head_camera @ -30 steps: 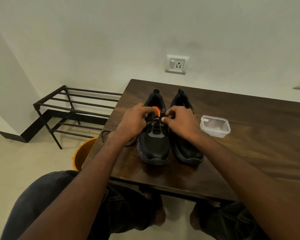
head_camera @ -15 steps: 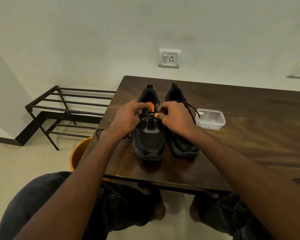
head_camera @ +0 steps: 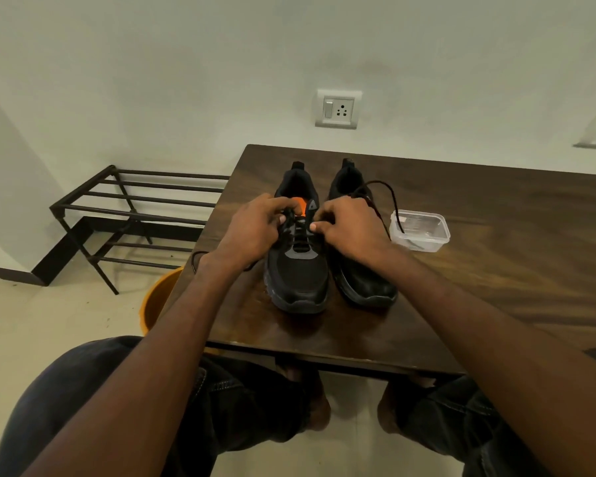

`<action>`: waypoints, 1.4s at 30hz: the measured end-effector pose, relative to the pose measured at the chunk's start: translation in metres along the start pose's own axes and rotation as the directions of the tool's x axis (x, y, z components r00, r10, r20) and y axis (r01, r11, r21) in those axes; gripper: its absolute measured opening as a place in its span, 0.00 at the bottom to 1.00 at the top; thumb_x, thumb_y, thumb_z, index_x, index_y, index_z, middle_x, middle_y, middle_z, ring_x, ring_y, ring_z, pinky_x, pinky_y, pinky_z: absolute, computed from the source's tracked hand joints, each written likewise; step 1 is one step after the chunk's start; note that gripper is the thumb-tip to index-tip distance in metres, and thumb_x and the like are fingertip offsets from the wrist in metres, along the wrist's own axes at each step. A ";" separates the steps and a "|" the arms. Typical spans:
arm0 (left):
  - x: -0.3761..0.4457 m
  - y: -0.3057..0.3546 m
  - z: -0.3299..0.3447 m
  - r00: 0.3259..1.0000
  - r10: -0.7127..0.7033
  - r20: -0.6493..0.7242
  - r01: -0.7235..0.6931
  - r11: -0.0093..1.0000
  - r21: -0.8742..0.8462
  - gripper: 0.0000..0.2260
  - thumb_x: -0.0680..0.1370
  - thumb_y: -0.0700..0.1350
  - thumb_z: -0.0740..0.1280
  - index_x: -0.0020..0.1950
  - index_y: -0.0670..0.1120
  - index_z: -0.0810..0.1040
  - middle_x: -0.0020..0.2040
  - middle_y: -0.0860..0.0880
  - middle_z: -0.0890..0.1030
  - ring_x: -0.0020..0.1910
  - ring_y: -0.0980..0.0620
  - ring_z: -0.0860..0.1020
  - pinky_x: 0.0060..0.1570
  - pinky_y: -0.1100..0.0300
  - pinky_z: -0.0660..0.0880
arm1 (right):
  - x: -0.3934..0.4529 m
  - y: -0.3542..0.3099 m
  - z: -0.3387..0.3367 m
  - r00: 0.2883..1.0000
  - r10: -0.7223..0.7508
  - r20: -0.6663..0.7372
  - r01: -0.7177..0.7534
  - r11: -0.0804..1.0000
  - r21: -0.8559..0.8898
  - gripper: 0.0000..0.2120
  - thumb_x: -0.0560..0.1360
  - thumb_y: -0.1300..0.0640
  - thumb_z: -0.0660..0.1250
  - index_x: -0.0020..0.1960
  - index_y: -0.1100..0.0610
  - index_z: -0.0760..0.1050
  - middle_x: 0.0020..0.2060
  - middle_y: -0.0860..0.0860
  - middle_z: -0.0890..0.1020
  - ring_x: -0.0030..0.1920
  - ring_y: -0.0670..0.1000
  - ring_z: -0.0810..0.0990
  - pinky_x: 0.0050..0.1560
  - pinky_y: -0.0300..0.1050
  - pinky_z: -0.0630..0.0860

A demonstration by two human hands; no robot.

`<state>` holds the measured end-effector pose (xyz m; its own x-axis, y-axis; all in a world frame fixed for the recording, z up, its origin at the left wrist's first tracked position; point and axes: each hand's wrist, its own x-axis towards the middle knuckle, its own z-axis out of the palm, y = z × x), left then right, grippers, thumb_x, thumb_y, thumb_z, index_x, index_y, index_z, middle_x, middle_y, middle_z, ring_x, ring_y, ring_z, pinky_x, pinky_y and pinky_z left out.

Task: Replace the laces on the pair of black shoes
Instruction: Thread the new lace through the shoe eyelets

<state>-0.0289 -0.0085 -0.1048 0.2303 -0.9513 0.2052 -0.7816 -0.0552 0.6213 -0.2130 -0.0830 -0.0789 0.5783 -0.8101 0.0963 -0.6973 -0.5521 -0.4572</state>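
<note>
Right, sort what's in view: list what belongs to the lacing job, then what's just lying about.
In the job:
left shoe
right shoe
black lace
left hand
right hand

Lying about:
plastic box
table
metal rack
orange bucket
wall sockets

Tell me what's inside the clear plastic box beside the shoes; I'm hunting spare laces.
The clear plastic box is lidded, and its contents are too blurred to identify. A black lace from the right hand drapes across its near-left corner, outside.
</note>
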 end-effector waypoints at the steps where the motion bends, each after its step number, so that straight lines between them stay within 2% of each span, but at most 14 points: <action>1: -0.001 0.000 0.000 1.000 -0.001 0.000 0.001 1.000 0.007 0.18 0.83 0.38 0.64 0.69 0.56 0.77 0.59 0.50 0.77 0.57 0.51 0.77 0.60 0.50 0.78 | 0.000 0.002 -0.001 1.000 0.019 -0.018 -0.019 1.000 0.020 0.04 0.79 0.51 0.72 0.53 0.48 0.84 0.48 0.46 0.86 0.50 0.47 0.83 0.55 0.51 0.82; 4: -0.001 -0.001 0.000 1.000 -0.014 0.008 0.014 1.000 -0.017 0.18 0.83 0.39 0.64 0.69 0.56 0.77 0.62 0.51 0.77 0.59 0.52 0.76 0.57 0.57 0.76 | 0.004 0.017 -0.020 0.942 0.150 -0.299 -0.148 0.989 0.028 0.05 0.78 0.56 0.72 0.50 0.49 0.86 0.46 0.48 0.87 0.47 0.51 0.85 0.50 0.47 0.81; 7: 0.000 -0.001 -0.001 1.000 -0.028 0.009 0.029 0.999 -0.043 0.17 0.84 0.39 0.64 0.68 0.57 0.78 0.63 0.51 0.77 0.59 0.52 0.76 0.56 0.58 0.75 | 0.004 0.023 -0.036 0.892 0.163 -0.423 -0.198 0.979 -0.040 0.08 0.80 0.56 0.70 0.59 0.52 0.84 0.56 0.51 0.84 0.53 0.54 0.84 0.50 0.43 0.74; 10: 0.000 0.001 -0.002 1.000 -0.023 0.012 0.023 0.999 -0.048 0.16 0.84 0.41 0.65 0.68 0.57 0.78 0.61 0.51 0.77 0.58 0.53 0.76 0.54 0.60 0.72 | 0.000 0.009 -0.027 0.949 -0.007 -0.315 -0.027 0.994 -0.103 0.15 0.80 0.52 0.71 0.66 0.52 0.79 0.61 0.50 0.80 0.57 0.52 0.81 0.57 0.49 0.78; 14: -0.003 0.002 -0.002 1.000 0.009 0.021 -0.010 1.000 0.018 0.17 0.82 0.41 0.67 0.69 0.57 0.77 0.57 0.50 0.76 0.54 0.52 0.75 0.55 0.55 0.76 | -0.003 -0.002 -0.010 0.999 -0.032 -0.043 0.027 0.994 -0.105 0.06 0.80 0.49 0.71 0.55 0.47 0.84 0.50 0.46 0.85 0.50 0.47 0.83 0.56 0.54 0.82; 18: -0.004 0.004 -0.004 1.000 0.004 0.025 -0.004 1.000 0.006 0.16 0.82 0.42 0.68 0.67 0.58 0.77 0.57 0.51 0.76 0.54 0.53 0.75 0.53 0.58 0.71 | 0.003 0.012 -0.024 0.984 0.089 -0.151 -0.110 0.985 -0.135 0.04 0.79 0.50 0.71 0.50 0.47 0.85 0.45 0.48 0.86 0.47 0.51 0.84 0.52 0.55 0.83; 23: -0.006 0.007 -0.005 1.000 -0.002 -0.004 0.001 0.999 -0.048 0.17 0.82 0.40 0.68 0.68 0.55 0.79 0.54 0.57 0.77 0.50 0.61 0.75 0.47 0.71 0.69 | 0.003 0.009 -0.027 0.999 -0.014 -0.032 0.007 0.980 -0.201 0.12 0.79 0.47 0.71 0.62 0.46 0.82 0.54 0.48 0.85 0.54 0.53 0.83 0.56 0.56 0.82; 27: -0.007 0.005 -0.007 1.000 0.016 0.008 -0.015 0.994 -0.109 0.18 0.81 0.38 0.68 0.68 0.55 0.79 0.57 0.56 0.82 0.53 0.60 0.80 0.55 0.62 0.80 | 0.000 0.002 -0.021 0.999 -0.038 0.024 0.044 0.956 -0.290 0.07 0.80 0.49 0.70 0.56 0.47 0.84 0.48 0.49 0.86 0.49 0.53 0.84 0.54 0.57 0.83; 31: -0.008 0.006 -0.010 1.000 0.025 0.004 -0.025 0.997 -0.076 0.19 0.82 0.38 0.68 0.70 0.56 0.77 0.56 0.55 0.79 0.52 0.57 0.79 0.51 0.64 0.78 | 0.000 -0.005 -0.027 0.995 0.100 0.007 -0.092 0.933 -0.348 0.11 0.79 0.45 0.71 0.50 0.52 0.84 0.41 0.51 0.83 0.44 0.54 0.83 0.50 0.56 0.83; 32: -0.008 0.008 -0.010 0.999 0.037 -0.016 -0.037 0.999 -0.028 0.19 0.82 0.39 0.68 0.70 0.56 0.76 0.56 0.55 0.77 0.52 0.58 0.77 0.49 0.68 0.73 | 0.000 -0.008 -0.031 0.987 0.155 0.042 -0.136 0.944 -0.300 0.13 0.78 0.43 0.71 0.47 0.53 0.84 0.39 0.51 0.84 0.42 0.53 0.84 0.48 0.54 0.83; 34: -0.007 0.012 -0.011 0.993 0.062 -0.097 -0.058 0.997 0.042 0.16 0.82 0.43 0.68 0.69 0.54 0.76 0.50 0.56 0.75 0.46 0.58 0.74 0.45 0.69 0.69 | -0.001 -0.018 -0.036 0.946 0.257 0.198 -0.257 0.966 -0.025 0.15 0.78 0.43 0.72 0.44 0.54 0.85 0.35 0.49 0.86 0.35 0.46 0.82 0.40 0.45 0.81; 37: -0.011 0.024 -0.017 0.976 -0.020 -0.215 -0.020 0.983 -0.182 0.09 0.84 0.49 0.65 0.63 0.50 0.80 0.42 0.54 0.81 0.40 0.57 0.80 0.45 0.56 0.81 | -0.003 -0.036 -0.051 0.858 0.274 0.435 -0.459 0.788 0.410 0.12 0.79 0.48 0.73 0.50 0.58 0.86 0.40 0.51 0.88 0.26 0.43 0.72 0.26 0.36 0.63; 39: -0.015 0.036 -0.020 0.978 -0.127 -0.167 0.035 0.884 -0.466 0.15 0.86 0.54 0.60 0.61 0.47 0.80 0.43 0.44 0.85 0.43 0.47 0.84 0.48 0.48 0.83 | -0.004 -0.041 -0.059 0.859 0.169 0.483 -0.460 0.670 0.583 0.12 0.79 0.50 0.73 0.54 0.58 0.86 0.46 0.53 0.89 0.28 0.43 0.72 0.25 0.35 0.61; 42: -0.021 0.053 -0.013 0.976 -0.214 0.034 0.157 0.591 -0.791 0.29 0.85 0.64 0.50 0.66 0.44 0.79 0.54 0.40 0.86 0.53 0.42 0.85 0.52 0.45 0.84 | -0.004 -0.041 -0.062 0.867 0.026 0.498 -0.460 0.426 0.779 0.09 0.81 0.54 0.70 0.55 0.58 0.85 0.47 0.54 0.88 0.30 0.44 0.77 0.26 0.33 0.65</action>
<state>-0.0677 0.0125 -0.0661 0.3727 -0.9270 0.0414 0.0334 0.0580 0.9978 -0.2129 -0.0692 -0.0056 0.6941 -0.6182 -0.3689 -0.2333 0.2915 -0.9277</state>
